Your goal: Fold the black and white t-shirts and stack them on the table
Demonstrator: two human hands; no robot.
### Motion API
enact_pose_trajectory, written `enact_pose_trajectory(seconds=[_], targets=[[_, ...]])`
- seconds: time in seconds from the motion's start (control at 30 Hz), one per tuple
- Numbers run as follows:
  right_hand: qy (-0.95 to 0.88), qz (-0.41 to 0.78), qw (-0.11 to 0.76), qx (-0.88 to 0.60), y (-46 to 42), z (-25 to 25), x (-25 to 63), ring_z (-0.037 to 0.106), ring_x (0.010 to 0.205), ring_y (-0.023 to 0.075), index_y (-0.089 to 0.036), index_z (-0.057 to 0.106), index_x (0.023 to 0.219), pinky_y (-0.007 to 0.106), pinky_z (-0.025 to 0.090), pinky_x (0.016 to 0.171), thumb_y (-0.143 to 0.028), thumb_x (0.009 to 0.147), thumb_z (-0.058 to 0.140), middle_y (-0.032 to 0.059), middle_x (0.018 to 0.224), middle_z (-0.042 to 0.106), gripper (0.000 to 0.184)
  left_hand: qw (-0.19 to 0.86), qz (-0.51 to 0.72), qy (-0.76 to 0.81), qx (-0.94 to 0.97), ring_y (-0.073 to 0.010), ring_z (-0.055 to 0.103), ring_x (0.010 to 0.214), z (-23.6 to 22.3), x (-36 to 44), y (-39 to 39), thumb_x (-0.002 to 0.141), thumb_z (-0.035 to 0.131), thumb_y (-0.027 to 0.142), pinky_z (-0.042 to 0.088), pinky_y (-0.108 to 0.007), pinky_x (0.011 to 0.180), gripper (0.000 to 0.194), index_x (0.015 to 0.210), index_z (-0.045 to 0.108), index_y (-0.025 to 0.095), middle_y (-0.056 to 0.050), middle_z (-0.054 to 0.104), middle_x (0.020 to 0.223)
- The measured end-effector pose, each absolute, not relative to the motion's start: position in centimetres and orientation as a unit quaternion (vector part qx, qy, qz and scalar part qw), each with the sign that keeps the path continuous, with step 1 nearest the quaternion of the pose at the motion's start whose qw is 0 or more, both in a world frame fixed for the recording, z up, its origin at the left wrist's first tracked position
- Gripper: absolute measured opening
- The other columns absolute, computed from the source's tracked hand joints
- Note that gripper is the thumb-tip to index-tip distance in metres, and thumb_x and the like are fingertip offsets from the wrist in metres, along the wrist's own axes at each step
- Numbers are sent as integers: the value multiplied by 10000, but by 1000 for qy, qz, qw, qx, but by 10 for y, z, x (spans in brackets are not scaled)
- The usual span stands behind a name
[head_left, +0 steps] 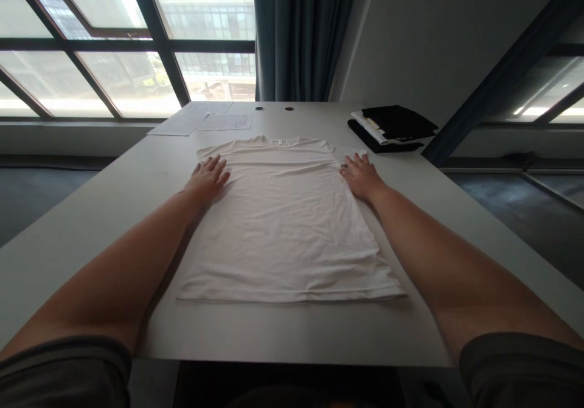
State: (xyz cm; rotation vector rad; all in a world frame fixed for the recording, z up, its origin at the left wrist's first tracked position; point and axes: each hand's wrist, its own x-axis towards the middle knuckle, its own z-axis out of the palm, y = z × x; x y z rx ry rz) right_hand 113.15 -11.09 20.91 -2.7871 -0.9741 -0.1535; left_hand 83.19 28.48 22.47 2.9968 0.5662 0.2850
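A white T-shirt [283,225] lies spread flat on the white table [292,332], its neckline at the far side and its hem toward me. Small creases run across the chest and along the lower right side. My left hand [208,176] rests palm down on the shirt's left edge near the sleeve, fingers extended. On the opposite edge, by the right sleeve, my right hand [361,177] lies palm down with its fingers spread. Both sleeves are partly covered by the hands.
Paper sheets [201,119] lie at the table's far left. At the back right sits a stack of black folders [395,125] with papers between them. Two cable holes show near the far edge. Beyond are windows and a dark blue curtain [303,37].
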Motion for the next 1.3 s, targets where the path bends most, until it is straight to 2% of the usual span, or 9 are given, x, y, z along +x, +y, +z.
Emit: enact_pose_trajectory(seconds=[0.13,0.27,0.47,0.8,0.93,1.07,1.13,1.2,1.3], targets=[[-488,-13,85,-869,-116,209,1065,147,1629,375,-140,358,1674,605,201,1287,-549,1089,311,187,1748,217,715,42,51,-13,998,-310,342,1580,228,802,209,1105,306,506,253,-503,1302,627,1610,449,162,-166,264,1746],[-569,15,82,-818,-146,207,1003,208,1617,354,-210,391,1664,599,245,1282,-566,1090,368,161,1735,263,676,53,42,-122,990,-283,324,1592,225,748,150,1119,335,512,257,-497,1311,573,1622,445,259,-102,327,1732],[-601,23,66,-796,-186,210,955,274,1599,342,-245,374,1674,617,264,1278,-552,1105,365,145,1733,262,647,41,23,-125,991,-313,214,1628,219,693,125,1111,366,542,209,-538,1326,604,1673,351,321,-60,218,1765],[-592,36,38,-805,-200,207,937,224,1613,344,-291,282,1707,631,252,1283,-590,1101,356,109,1749,189,679,10,63,-104,993,-315,293,1604,212,666,106,1107,398,506,262,-552,1307,572,1667,339,404,-21,262,1752],[-594,38,41,-803,-207,215,935,243,1607,350,-297,337,1691,610,295,1277,-607,1089,375,99,1752,202,678,2,74,-96,993,-301,412,1547,219,654,97,1101,412,514,381,-518,1240,564,1655,349,434,-24,317,1737],[-578,-41,99,-809,-178,241,977,176,1628,334,-287,427,1653,537,295,1298,-615,1076,400,56,1773,173,665,6,79,-60,995,-277,579,1392,239,692,118,1103,369,544,484,-475,1127,523,1597,463,400,-40,471,1655],[-559,-74,126,-816,-146,252,1015,189,1628,324,-247,431,1651,521,254,1316,-587,1082,391,77,1748,274,664,-2,81,-28,996,-278,609,1341,247,734,142,1102,354,539,479,-471,1130,530,1547,538,318,-71,567,1565],[-533,-66,128,-834,-109,258,1060,248,1615,316,-213,434,1647,506,240,1321,-554,1079,410,97,1699,387,662,-24,88,20,996,-299,592,1357,252,786,170,1090,379,525,461,-482,1147,526,1511,574,279,-84,558,1568],[-448,-24,115,-886,-62,258,1122,324,1585,319,-164,447,1633,477,277,1301,-488,1077,418,125,1669,434,644,-44,74,117,989,-313,552,1410,252,860,215,1080,389,506,434,-479,1175,544,1531,547,247,-90,498,1625]])
